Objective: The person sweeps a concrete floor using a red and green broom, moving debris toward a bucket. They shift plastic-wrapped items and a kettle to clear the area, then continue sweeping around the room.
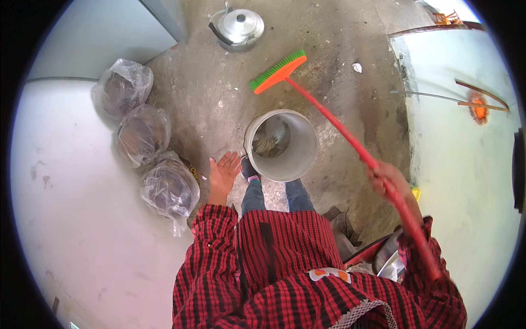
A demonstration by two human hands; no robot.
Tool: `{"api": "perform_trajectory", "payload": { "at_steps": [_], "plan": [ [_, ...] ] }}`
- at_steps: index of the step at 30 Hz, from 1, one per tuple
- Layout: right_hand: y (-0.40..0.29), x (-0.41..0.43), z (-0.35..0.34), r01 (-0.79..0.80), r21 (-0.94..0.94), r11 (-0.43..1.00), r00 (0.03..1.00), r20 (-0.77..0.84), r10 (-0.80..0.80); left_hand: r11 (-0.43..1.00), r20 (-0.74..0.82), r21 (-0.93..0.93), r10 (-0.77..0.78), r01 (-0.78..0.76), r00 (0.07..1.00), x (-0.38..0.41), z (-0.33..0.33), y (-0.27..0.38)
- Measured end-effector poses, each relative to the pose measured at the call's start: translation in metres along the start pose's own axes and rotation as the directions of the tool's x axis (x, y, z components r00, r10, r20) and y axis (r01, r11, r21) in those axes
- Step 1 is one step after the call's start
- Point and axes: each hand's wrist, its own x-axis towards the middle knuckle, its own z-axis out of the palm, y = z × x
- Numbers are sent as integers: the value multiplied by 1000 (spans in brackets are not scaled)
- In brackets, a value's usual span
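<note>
My right hand (384, 177) grips the red handle of a push broom (328, 115), whose orange head with green bristles is up ahead, beyond the bucket. My left hand (224, 170) is held palm up with its fingers spread, holding nothing, just left of a large pale bucket (283, 144). The bucket stands between my hands, in front of my feet; a little murky liquid seems to lie at its bottom. One dark shoe (248, 167) shows beside the bucket's base.
Three knotted clear plastic bags (170, 185) with dark round contents line the left wall. A metal kettle (240, 26) stands on the concrete floor ahead. White crumpled litter (357, 68) lies on the right. Metal pots (388, 253) are near my right side; tongs (481, 105) show by the right wall.
</note>
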Motion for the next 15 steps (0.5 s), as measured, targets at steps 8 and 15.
{"api": "perform_trajectory", "payload": {
  "at_steps": [8,15],
  "plan": [
    [98,33,-76,-396,-170,902,865,-400,305,1000,30,-17,24,-23,999,82,-6,-9],
    [90,100,-96,-164,104,981,952,-242,185,718,-346,669,71,193,936,179,-36,-30]
  ]
}}
